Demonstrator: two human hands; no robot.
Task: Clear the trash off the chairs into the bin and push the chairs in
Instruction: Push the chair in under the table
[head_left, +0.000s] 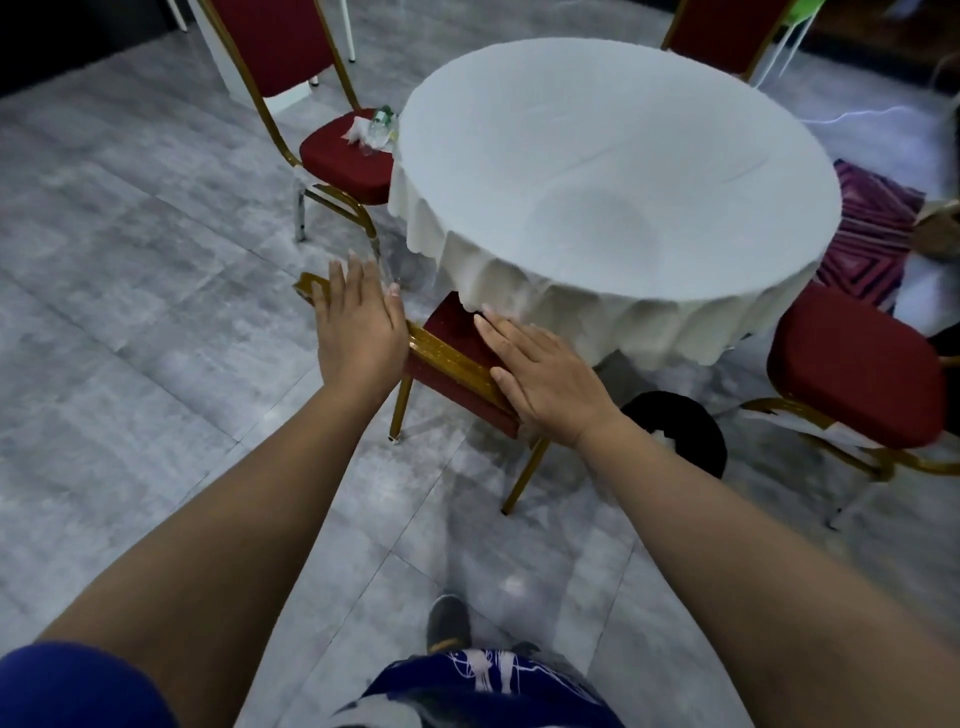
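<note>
A red chair with a gold frame (447, 358) stands right in front of me, its seat tucked under the round table's white cloth (613, 171). My left hand (358, 322) lies flat on the left end of the chair's top rail, fingers straight. My right hand (540, 374) lies flat on the rail's right part, fingers straight. A second red chair (343, 156) at the table's far left carries trash (374, 130): crumpled tissue and a clear plastic bottle. A black bin (675, 431) sits on the floor just right of my right wrist.
Another red chair (857, 369) stands at the right, pulled out from the table. A fourth chair's back (722, 31) shows behind the table. A patterned pink cloth (867, 234) lies at the far right. Grey tiled floor (156, 312) spreads to the left.
</note>
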